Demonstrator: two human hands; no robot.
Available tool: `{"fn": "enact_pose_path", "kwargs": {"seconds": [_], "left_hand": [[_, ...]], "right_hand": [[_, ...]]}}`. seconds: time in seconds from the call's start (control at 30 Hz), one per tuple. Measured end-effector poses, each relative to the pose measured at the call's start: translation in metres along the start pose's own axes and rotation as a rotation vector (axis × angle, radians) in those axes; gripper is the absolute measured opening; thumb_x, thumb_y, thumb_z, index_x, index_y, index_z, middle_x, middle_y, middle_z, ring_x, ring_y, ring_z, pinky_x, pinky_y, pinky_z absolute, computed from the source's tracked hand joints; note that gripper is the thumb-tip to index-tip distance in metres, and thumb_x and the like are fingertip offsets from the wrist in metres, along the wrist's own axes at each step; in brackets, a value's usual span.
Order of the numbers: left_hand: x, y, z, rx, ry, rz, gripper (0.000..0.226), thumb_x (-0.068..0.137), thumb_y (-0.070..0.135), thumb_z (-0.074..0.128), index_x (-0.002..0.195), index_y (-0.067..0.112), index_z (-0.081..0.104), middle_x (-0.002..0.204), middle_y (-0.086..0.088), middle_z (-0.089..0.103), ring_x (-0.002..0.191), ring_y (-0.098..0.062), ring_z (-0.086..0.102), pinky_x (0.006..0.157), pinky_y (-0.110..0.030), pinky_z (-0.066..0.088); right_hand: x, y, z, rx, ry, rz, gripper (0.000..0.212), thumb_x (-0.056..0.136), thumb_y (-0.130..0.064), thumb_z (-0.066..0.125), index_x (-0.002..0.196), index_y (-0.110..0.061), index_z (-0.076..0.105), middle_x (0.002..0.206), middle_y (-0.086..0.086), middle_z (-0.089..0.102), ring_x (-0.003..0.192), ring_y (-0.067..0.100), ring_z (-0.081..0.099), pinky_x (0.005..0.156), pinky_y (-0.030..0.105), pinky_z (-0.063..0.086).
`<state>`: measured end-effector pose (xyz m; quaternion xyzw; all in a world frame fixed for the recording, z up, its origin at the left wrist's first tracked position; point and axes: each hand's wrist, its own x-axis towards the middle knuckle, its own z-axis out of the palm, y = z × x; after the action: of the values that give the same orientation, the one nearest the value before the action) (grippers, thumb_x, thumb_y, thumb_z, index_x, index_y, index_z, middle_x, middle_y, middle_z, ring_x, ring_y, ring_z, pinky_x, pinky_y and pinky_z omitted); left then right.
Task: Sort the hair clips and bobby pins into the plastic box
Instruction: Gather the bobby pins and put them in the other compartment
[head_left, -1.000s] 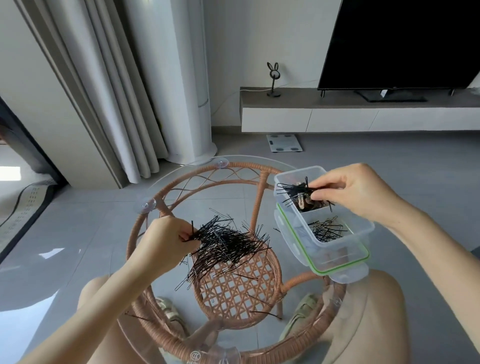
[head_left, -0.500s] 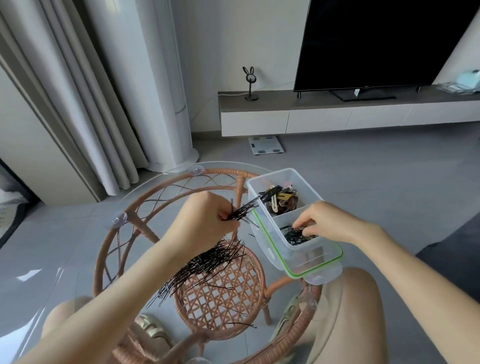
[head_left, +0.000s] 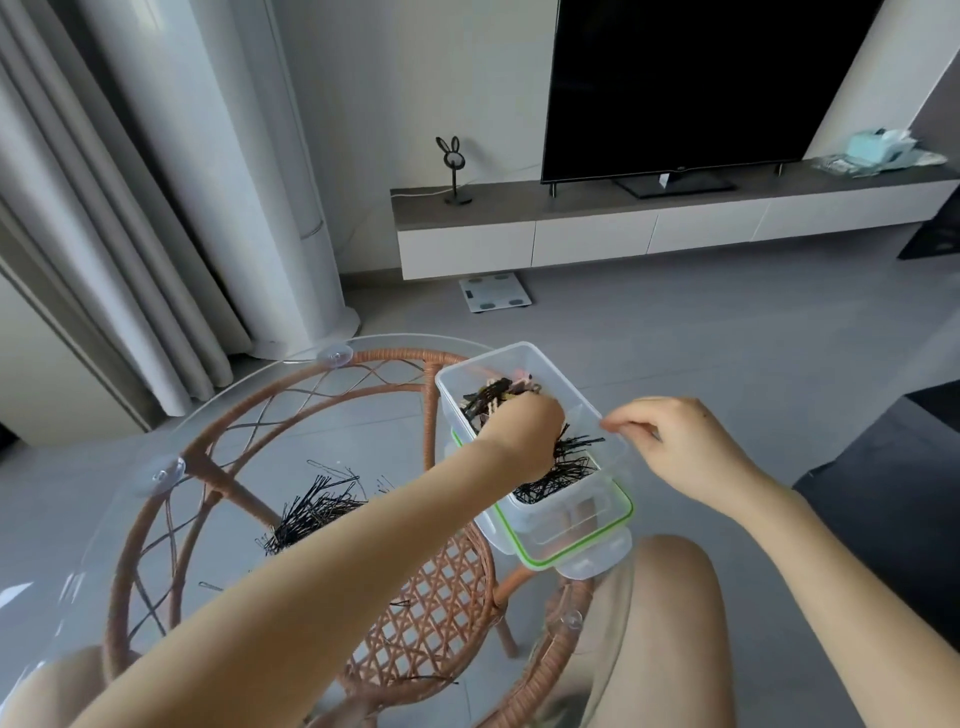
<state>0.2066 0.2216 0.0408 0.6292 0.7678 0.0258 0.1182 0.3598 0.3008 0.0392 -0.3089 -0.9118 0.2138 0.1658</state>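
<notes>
DONE — hair clips (head_left: 498, 392), many bobby pins (head_left: 558, 478) sit in plastic box (head_left: 571, 525), table (head_left: 322, 426) right edge | TO DO — pin pile (head_left: 317, 512) mid-table | left hand (head_left: 522, 436) in box, grip hidden | right hand (head_left: 685, 447) curled at rim, hold unclear

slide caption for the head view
Left hand among black bobby pins in a clear plastic box, right hand pinching its rim, more pins piled on a glass-topped rattan table

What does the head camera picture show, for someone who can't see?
A person's left hand reaches into a clear plastic box of black bobby pins; the right hand is at its rim. More pins lie heaped on the glass table.
</notes>
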Motion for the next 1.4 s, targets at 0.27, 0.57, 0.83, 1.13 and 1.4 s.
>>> {"fn": "enact_pose_path", "kwargs": {"seconds": [0.27, 0.57, 0.83, 1.13, 1.4], "left_hand": [[0.003, -0.003, -0.006, 0.060, -0.157, 0.059, 0.049, 0.085, 0.031, 0.062, 0.123, 0.001, 0.056, 0.124, -0.012, 0.061, 0.114, -0.028, 0.056, 0.097, -0.034, 0.046], [-0.070, -0.091, -0.018, -0.257, 0.304, -0.177, 0.028, 0.094, 0.015, 0.045, 0.110, 0.018, 0.068, 0.117, 0.001, 0.068, 0.103, -0.019, 0.063, 0.087, -0.025, 0.047], [-0.086, -0.123, 0.060, 0.049, 0.129, -0.124, 0.041, 0.096, 0.026, 0.037, 0.132, 0.045, 0.042, 0.147, -0.003, 0.037, 0.136, -0.024, 0.027, 0.113, -0.044, 0.019], [-0.086, -0.119, 0.079, 0.097, 0.092, -0.089, 0.045, 0.097, 0.042, 0.022, 0.142, 0.038, 0.028, 0.158, 0.002, 0.012, 0.147, -0.027, -0.001, 0.114, -0.057, -0.013], [-0.082, -0.114, 0.084, 0.107, 0.113, -0.092, 0.050, 0.096, 0.046, 0.020, 0.143, 0.029, 0.028, 0.158, -0.003, 0.014, 0.146, -0.028, -0.003, 0.113, -0.064, -0.007]], "right_hand": [[-0.004, -0.011, 0.006, -0.011, 0.000, -0.026, 0.023, 0.087, -0.004, 0.053, 0.100, -0.011, 0.071, 0.102, 0.001, 0.072, 0.097, 0.017, 0.065, 0.083, 0.019, 0.042], [-0.050, -0.102, 0.057, 0.077, 0.029, -0.226, 0.027, 0.089, -0.011, 0.051, 0.111, -0.012, 0.065, 0.106, 0.000, 0.070, 0.097, 0.011, 0.064, 0.088, 0.019, 0.049], [-0.052, -0.135, 0.123, -0.127, -0.215, -0.029, 0.041, 0.086, -0.004, 0.053, 0.127, -0.009, 0.049, 0.122, 0.005, 0.060, 0.104, 0.020, 0.060, 0.088, 0.025, 0.049], [-0.049, -0.126, 0.123, -0.207, -0.220, 0.031, 0.030, 0.086, -0.005, 0.047, 0.113, -0.011, 0.057, 0.109, 0.005, 0.066, 0.093, 0.023, 0.062, 0.078, 0.028, 0.049], [-0.045, -0.129, 0.118, -0.214, -0.194, 0.034, 0.040, 0.089, -0.007, 0.043, 0.129, -0.010, 0.049, 0.126, 0.005, 0.060, 0.110, 0.022, 0.058, 0.091, 0.029, 0.047]]}}
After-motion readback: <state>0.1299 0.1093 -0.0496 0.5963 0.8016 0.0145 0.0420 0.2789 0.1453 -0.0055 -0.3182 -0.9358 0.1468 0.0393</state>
